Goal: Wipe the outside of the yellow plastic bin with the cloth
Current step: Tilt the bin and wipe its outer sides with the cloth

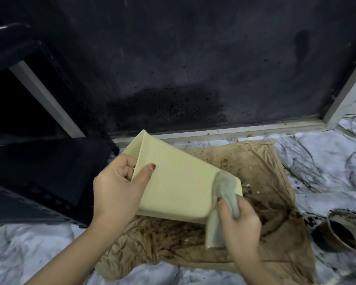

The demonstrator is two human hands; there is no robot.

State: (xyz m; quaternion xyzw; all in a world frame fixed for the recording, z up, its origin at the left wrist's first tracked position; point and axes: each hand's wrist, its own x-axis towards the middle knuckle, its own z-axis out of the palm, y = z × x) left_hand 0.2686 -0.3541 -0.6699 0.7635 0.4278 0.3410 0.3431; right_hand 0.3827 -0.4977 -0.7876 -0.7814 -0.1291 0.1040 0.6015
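Observation:
The pale yellow plastic bin [177,182] is tipped on its side above the floor, its open rim toward the upper left and its base toward me. My left hand [117,186] grips the rim, thumb on the outer wall, fingers inside. My right hand [240,221] holds a grey cloth [224,194] pressed against the bin's lower right corner; the cloth's loose end hangs down below the bin.
A stained, crumpled brown paper sheet [265,171] lies on the marble-patterned floor [327,151] under the bin. A dirty round pot [337,231] sits at the right. A dark glass door with a pale frame [214,134] stands behind. A black shelf unit [39,171] is at left.

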